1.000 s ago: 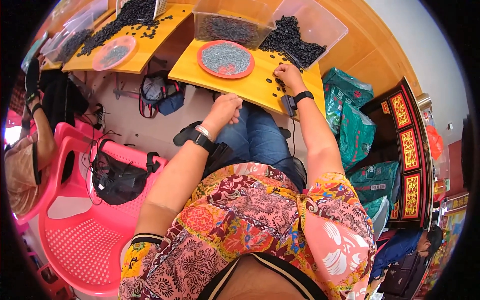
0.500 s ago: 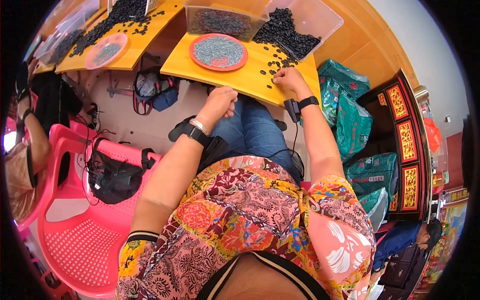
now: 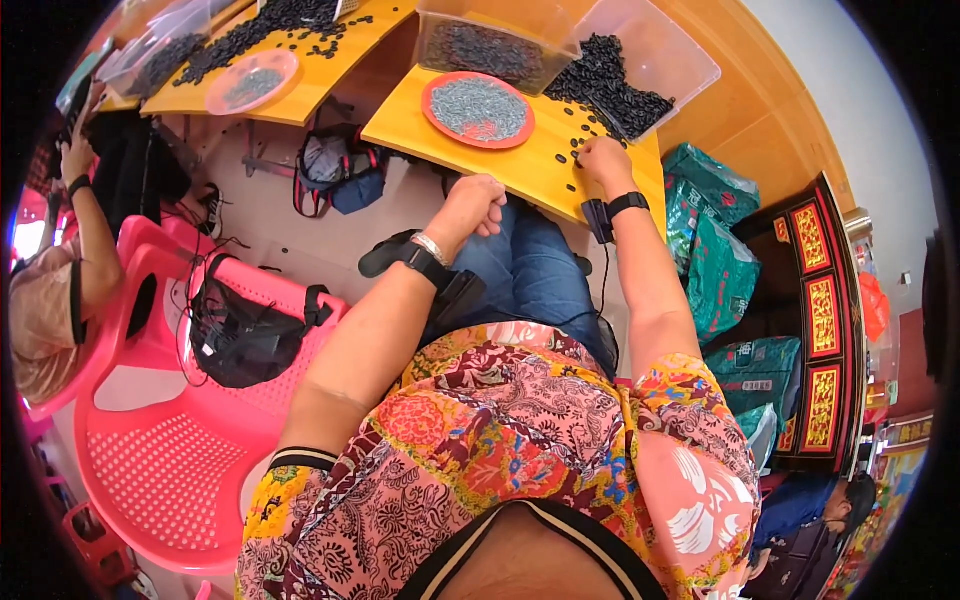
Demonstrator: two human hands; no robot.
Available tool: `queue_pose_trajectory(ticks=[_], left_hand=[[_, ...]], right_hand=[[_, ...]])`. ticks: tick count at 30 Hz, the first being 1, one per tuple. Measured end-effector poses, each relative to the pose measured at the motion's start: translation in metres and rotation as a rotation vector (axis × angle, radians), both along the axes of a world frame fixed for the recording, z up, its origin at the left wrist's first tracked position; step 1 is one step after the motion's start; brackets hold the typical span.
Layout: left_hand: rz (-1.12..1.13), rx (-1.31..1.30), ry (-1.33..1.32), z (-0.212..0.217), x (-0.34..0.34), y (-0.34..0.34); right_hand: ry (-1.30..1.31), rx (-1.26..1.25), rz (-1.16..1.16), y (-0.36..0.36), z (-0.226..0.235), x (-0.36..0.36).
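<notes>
2 yellow tables (image 3: 520,165) | pale floor (image 3: 270,215) | pink chair (image 3: 170,460)

Yellow table (image 3: 520,165); red-rimmed plate (image 3: 478,109) w/ grey bits; black pieces (image 3: 610,90); pink chair (image 3: 170,460); multicolour paisley blouse (image 3: 500,450).

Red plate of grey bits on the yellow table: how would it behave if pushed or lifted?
The red plate looks shallow and wide, so it would probably slide flat on the smooth yellow table rather than tip. Its grey bits are loose and heaped, so they would likely shift or spill if it is tilted. Probably stiff plastic, light when empty.
</notes>
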State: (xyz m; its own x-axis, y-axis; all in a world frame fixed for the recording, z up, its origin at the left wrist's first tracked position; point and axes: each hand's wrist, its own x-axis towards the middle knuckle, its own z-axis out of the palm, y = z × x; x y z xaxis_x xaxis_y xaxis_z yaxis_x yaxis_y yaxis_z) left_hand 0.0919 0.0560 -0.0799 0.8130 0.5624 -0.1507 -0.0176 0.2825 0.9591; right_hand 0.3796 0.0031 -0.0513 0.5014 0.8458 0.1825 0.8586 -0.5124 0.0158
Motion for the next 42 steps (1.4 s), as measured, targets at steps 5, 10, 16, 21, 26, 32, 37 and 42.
queue_pose_trajectory(ticks=[5, 10, 16, 21, 26, 32, 37, 42], left_hand=[[0.024, -0.010, -0.034, 0.006, 0.000, -0.003], [0.026, 0.028, 0.008, 0.000, 0.008, -0.005], [0.036, 0.116, 0.054, 0.002, 0.012, -0.013], [0.036, 0.133, 0.009, 0.005, 0.012, -0.013], [0.038, 0.144, 0.032, 0.005, 0.011, -0.011], [0.024, 0.180, 0.027, -0.002, 0.012, -0.011], [0.018, 0.222, 0.063, -0.005, 0.012, -0.010], [0.009, 0.235, 0.055, -0.002, 0.012, -0.013]], right_hand=[[0.063, 0.219, 0.177, 0.047, 0.027, -0.044], [0.045, 0.285, 0.435, 0.110, 0.030, -0.087], [0.059, 0.264, 0.601, 0.154, 0.022, -0.122], [0.202, 0.189, 0.517, 0.155, 0.008, -0.112], [0.099, 0.238, 0.515, 0.135, 0.007, -0.103], [0.149, 0.257, 0.454, 0.116, 0.007, -0.086], [0.179, 0.260, 0.397, 0.105, 0.016, -0.081], [0.069, 0.042, 0.324, 0.104, 0.012, -0.082]])
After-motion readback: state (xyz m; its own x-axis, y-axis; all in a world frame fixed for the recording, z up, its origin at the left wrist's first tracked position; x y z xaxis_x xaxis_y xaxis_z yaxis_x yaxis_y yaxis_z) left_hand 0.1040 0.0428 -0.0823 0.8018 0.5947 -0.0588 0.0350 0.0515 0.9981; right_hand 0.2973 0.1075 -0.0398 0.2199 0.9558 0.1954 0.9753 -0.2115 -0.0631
